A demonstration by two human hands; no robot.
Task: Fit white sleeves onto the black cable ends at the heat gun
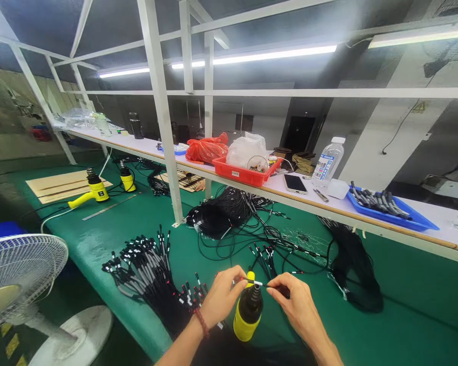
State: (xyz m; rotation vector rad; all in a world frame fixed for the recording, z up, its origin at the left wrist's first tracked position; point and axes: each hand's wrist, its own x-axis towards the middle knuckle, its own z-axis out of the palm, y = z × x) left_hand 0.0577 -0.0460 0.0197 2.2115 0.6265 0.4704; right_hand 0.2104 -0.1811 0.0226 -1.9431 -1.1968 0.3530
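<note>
My left hand (222,299) and right hand (294,300) both pinch one thin cable (256,282) just above the yellow heat gun (247,316) (upright on the green surface (404,315)). A cable bundle (148,274) lies to the left, tangled wires (277,244) just behind.

**Hardly a word I can read**

The water bottle (328,160) on the far shelf, right of centre, wears a blue-and-white label, its print too small to read. The red tray (248,175) left of it carries a small white sticker, illegible. Far right, the wall bears a yellow triangular warning sign (421,107).
</note>
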